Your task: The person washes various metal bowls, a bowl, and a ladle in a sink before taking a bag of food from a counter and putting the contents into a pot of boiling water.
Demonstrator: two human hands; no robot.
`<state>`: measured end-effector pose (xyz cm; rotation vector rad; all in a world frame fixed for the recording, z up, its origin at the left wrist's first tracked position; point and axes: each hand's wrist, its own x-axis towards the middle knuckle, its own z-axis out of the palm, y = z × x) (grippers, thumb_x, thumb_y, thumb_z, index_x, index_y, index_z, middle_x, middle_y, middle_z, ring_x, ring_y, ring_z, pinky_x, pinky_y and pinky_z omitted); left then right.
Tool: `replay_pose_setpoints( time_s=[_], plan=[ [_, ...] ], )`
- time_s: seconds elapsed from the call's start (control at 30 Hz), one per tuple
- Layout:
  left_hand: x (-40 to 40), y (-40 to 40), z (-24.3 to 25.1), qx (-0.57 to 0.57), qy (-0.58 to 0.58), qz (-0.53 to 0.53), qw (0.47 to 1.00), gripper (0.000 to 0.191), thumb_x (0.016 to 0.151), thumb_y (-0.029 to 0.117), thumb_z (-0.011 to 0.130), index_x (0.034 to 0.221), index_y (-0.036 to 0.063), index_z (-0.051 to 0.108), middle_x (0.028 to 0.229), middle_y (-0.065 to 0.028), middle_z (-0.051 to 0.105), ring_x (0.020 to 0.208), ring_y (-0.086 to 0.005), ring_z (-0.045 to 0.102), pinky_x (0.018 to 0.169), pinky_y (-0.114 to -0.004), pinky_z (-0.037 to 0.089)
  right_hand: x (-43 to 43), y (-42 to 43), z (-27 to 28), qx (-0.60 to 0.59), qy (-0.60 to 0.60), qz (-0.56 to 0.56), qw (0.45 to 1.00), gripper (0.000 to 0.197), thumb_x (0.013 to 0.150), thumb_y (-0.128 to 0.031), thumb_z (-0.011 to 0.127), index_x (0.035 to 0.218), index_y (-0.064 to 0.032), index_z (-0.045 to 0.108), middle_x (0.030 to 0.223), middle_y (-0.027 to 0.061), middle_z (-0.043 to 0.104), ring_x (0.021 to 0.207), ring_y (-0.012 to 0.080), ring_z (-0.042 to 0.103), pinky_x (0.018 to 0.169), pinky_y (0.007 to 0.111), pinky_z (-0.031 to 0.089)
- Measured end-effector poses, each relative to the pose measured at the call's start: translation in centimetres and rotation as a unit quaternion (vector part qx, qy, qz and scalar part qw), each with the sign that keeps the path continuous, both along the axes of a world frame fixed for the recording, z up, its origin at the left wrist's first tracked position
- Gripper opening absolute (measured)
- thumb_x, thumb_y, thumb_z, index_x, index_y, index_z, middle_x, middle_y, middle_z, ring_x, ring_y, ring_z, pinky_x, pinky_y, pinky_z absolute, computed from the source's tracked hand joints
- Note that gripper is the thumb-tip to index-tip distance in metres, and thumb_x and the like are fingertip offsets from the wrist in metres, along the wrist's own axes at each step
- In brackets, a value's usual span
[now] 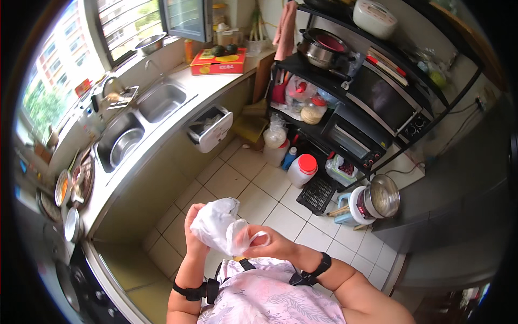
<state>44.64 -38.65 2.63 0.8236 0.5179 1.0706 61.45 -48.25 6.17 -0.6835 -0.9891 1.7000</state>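
A crumpled white plastic bag (216, 224) is held up between my two hands, in front of my chest and above the tiled floor. My left hand (193, 229) grips its left side, with part of the fingers hidden behind the plastic. On the other side, my right hand (267, 243) pinches the bag near a handle loop, which curls out over the fingers. Whether anything lies inside the bag, I cannot tell.
To the left runs a counter with a double steel sink (162, 101) and a red cardboard box (218, 60). A small bin (214, 131) hangs from its front. Ahead right stands a black shelf rack (283, 65) with ovens. A red-lidded jar (302, 170) and a black crate (317, 194) are on the floor.
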Motion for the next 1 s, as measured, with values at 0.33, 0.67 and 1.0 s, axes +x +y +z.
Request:
replay_pose_setpoints(
  time_s=[0.33,0.67,1.0],
  plan=[
    [3.5,9.1,0.3,-0.063,0.115,-0.423,0.897,0.012,0.075,0.008,0.055,0.078,-0.0030,0.057,0.073,-0.0040,0.058,0.065,-0.0090,0.054,0.059,-0.021,0.043,4.1,9.2,-4.8,0.004,-0.103,-0.067,0.992,0.020,0.073,-0.003,0.060,0.089,-0.0067,0.048,0.082,-0.0017,0.049,0.076,0.0041,0.046,0.069,0.019,0.039],
    [18.8,17.6,-0.6,0.340,0.434,-0.145,0.822,0.025,0.062,-0.008,0.056,0.085,-0.0005,0.048,0.069,-0.0143,0.058,0.064,-0.0277,0.059,0.059,-0.029,0.046,17.1,18.6,-3.4,0.157,-0.417,-0.213,0.869,0.034,0.071,-0.009,0.060,0.100,-0.0067,0.042,0.082,0.0077,0.051,0.081,0.0197,0.051,0.070,0.033,0.043],
    [26.7,25.2,2.7,0.336,0.429,-0.207,0.813,0.048,0.070,0.008,0.063,0.114,0.0002,0.044,0.117,-0.0154,0.046,0.107,-0.0270,0.047,0.086,-0.032,0.040,43.7,28.9,2.7,0.155,-0.583,-0.427,0.674,0.008,0.072,-0.008,0.058,0.071,-0.0066,0.049,0.066,0.0104,0.052,0.061,0.0254,0.053,0.053,0.032,0.041]
  ],
)
